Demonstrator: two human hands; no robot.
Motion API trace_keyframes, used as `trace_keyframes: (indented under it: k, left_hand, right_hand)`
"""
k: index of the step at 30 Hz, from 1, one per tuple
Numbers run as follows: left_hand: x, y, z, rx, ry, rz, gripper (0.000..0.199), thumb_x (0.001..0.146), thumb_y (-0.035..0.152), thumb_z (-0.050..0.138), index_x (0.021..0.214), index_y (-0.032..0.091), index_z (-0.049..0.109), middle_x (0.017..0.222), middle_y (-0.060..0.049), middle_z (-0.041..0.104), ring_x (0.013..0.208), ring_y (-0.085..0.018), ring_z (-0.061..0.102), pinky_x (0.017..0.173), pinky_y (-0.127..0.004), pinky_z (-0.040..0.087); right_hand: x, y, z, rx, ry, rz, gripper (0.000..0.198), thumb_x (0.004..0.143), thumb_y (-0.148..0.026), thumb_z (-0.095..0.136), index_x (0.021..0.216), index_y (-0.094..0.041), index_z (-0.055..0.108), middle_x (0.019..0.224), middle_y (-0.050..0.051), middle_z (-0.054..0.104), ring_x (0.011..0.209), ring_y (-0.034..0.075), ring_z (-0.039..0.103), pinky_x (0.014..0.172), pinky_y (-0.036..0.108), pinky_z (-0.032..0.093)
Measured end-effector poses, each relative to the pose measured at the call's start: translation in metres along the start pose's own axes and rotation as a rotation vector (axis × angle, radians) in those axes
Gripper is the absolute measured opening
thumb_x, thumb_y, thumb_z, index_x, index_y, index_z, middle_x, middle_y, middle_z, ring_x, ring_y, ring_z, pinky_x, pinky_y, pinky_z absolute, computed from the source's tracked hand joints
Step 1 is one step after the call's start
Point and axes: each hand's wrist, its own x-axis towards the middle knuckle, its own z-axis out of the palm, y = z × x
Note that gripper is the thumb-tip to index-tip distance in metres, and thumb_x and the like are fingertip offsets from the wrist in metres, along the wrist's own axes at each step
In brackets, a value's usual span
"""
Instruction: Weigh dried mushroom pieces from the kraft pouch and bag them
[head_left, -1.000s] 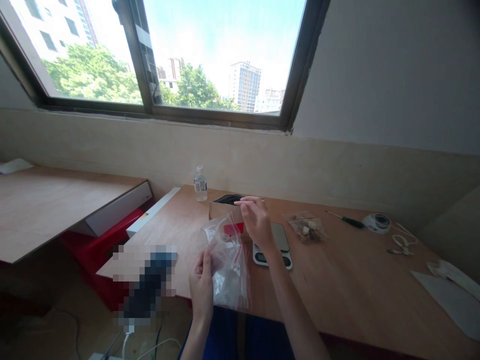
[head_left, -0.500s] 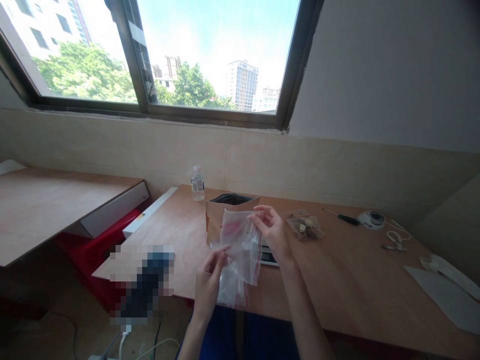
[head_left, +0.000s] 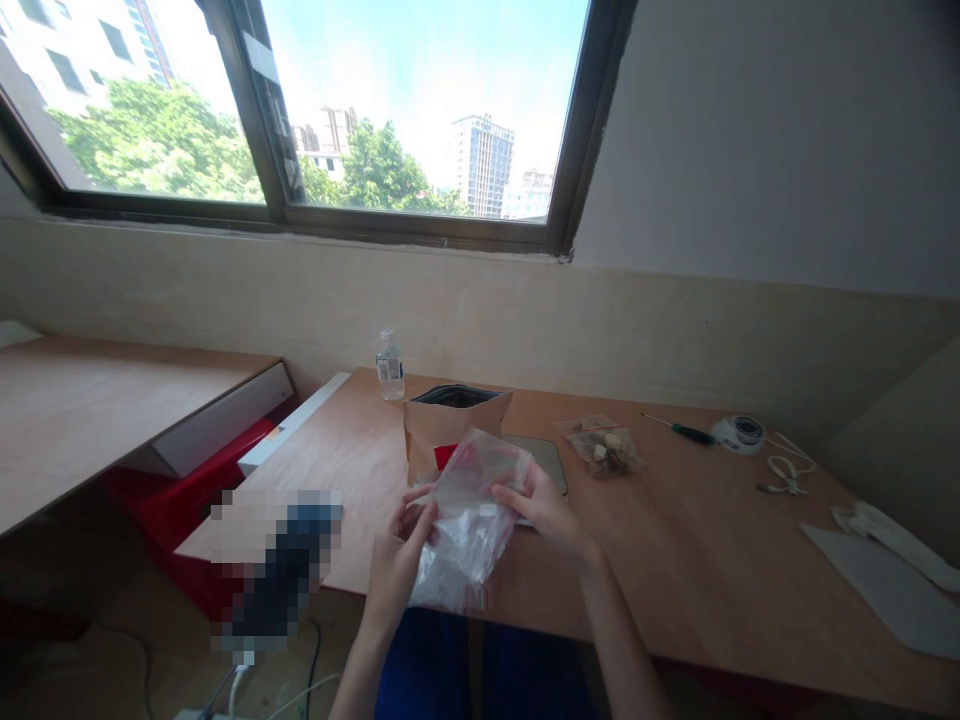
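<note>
The clear plastic bags [head_left: 476, 510] are judged light, limp, slippery and easily creased, best gripped by their edges; they are held over the counter [head_left: 675, 560] near its front edge, before the paper pouch [head_left: 424, 435]; opposite sides are pinched between thumb and curled fingers by the left hand [head_left: 405, 530] and right hand [head_left: 536, 500].

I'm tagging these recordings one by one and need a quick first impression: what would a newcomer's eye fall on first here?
Probably the bright window across the upper left, with trees and buildings outside. Then the left hand and right hand, holding clear plastic bags at the table's near edge. Just beyond them stands a brown pouch, its dark mouth open.
</note>
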Motion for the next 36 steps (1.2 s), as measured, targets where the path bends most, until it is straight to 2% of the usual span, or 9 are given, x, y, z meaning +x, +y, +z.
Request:
trace_keyframes:
  k: [2, 5, 7, 14, 21, 24, 28, 32, 36]
  left_hand:
    - [0.002, 0.005, -0.01, 0.027, -0.021, -0.025, 0.048, 0.077, 0.045, 0.06, 0.114, 0.015, 0.054, 0.064, 0.002, 0.06, 0.056, -0.012, 0.05, 0.056, -0.022, 0.04]
    - [0.004, 0.011, -0.029, 0.098, -0.046, -0.075, 0.061, 0.076, 0.049, 0.057, 0.126, 0.015, 0.046, 0.067, 0.001, 0.062, 0.058, -0.013, 0.052, 0.058, -0.024, 0.042]
    - [0.003, 0.014, -0.039, 0.167, -0.07, -0.125, 0.062, 0.074, 0.053, 0.056, 0.123, 0.015, 0.051, 0.07, -0.001, 0.063, 0.061, -0.015, 0.055, 0.06, -0.026, 0.044]
    - [-0.005, 0.006, -0.037, 0.226, -0.126, -0.363, 0.064, 0.065, 0.057, 0.055, 0.112, 0.014, 0.057, 0.073, -0.001, 0.057, 0.058, -0.015, 0.059, 0.06, -0.031, 0.049]
    - [-0.008, -0.011, -0.038, 0.381, -0.121, -0.315, 0.039, 0.071, 0.054, 0.052, 0.083, 0.017, 0.058, 0.066, -0.002, 0.058, 0.061, -0.019, 0.058, 0.055, -0.03, 0.046]
    - [-0.005, -0.017, -0.044, 0.518, -0.03, -0.206, 0.039, 0.075, 0.05, 0.048, 0.093, 0.016, 0.056, 0.08, -0.008, 0.06, 0.074, -0.025, 0.062, 0.065, -0.038, 0.05]
    - [-0.004, -0.011, -0.033, 0.757, 0.095, 0.166, 0.046, 0.078, 0.034, 0.051, 0.119, 0.015, 0.05, 0.112, -0.016, 0.054, 0.108, -0.03, 0.054, 0.092, -0.05, 0.043]
    - [-0.01, -0.007, -0.001, 0.812, -0.133, 0.389, 0.041, 0.087, 0.025, 0.043, 0.128, 0.028, 0.047, 0.139, -0.01, 0.04, 0.132, -0.025, 0.035, 0.105, -0.047, 0.034]
    - [-0.011, -0.039, 0.021, 0.925, -0.329, 0.268, 0.039, 0.087, 0.027, 0.045, 0.125, 0.021, 0.054, 0.145, -0.014, 0.036, 0.137, -0.03, 0.026, 0.107, -0.05, 0.03]
  right_hand:
    - [0.007, 0.021, -0.025, -0.153, 0.05, -0.014, 0.053, 0.079, -0.043, 0.06, 0.125, -0.023, 0.043, 0.093, 0.005, 0.066, 0.074, 0.019, 0.065, 0.062, 0.033, 0.054]
    - [0.019, 0.056, -0.075, -0.702, 0.598, -0.137, 0.031, 0.08, -0.036, 0.052, 0.106, -0.019, 0.054, 0.1, 0.01, 0.064, 0.094, 0.024, 0.061, 0.084, 0.041, 0.049]
    - [0.022, 0.076, -0.109, -0.809, 0.779, -0.116, 0.031, 0.075, -0.028, 0.053, 0.102, -0.015, 0.055, 0.109, 0.018, 0.058, 0.111, 0.033, 0.05, 0.097, 0.054, 0.034]
    - [0.012, 0.11, -0.166, -0.951, 0.966, -0.085, 0.036, 0.068, -0.029, 0.052, 0.101, -0.014, 0.056, 0.116, 0.019, 0.051, 0.112, 0.032, 0.044, 0.097, 0.049, 0.032]
    - [0.006, 0.101, -0.169, -0.954, 1.011, -0.12, 0.027, 0.07, -0.032, 0.045, 0.081, -0.015, 0.062, 0.091, 0.015, 0.062, 0.089, 0.027, 0.056, 0.084, 0.042, 0.042]
    - [-0.001, 0.084, -0.165, -0.919, 1.076, -0.119, 0.031, 0.072, -0.034, 0.046, 0.087, -0.013, 0.063, 0.084, 0.015, 0.065, 0.08, 0.027, 0.058, 0.076, 0.041, 0.045]
    - [-0.01, 0.043, -0.149, -0.76, 1.195, -0.158, 0.033, 0.075, -0.035, 0.048, 0.095, -0.013, 0.063, 0.088, 0.015, 0.067, 0.078, 0.024, 0.062, 0.072, 0.036, 0.047]
    - [-0.023, -0.013, -0.113, -0.504, 1.218, -0.243, 0.031, 0.074, -0.036, 0.053, 0.092, -0.013, 0.063, 0.09, 0.014, 0.068, 0.078, 0.023, 0.063, 0.071, 0.034, 0.047]
    - [-0.048, -0.06, -0.068, -0.308, 1.04, -0.314, 0.029, 0.077, -0.04, 0.057, 0.093, -0.016, 0.063, 0.089, 0.009, 0.068, 0.077, 0.02, 0.063, 0.068, 0.03, 0.049]
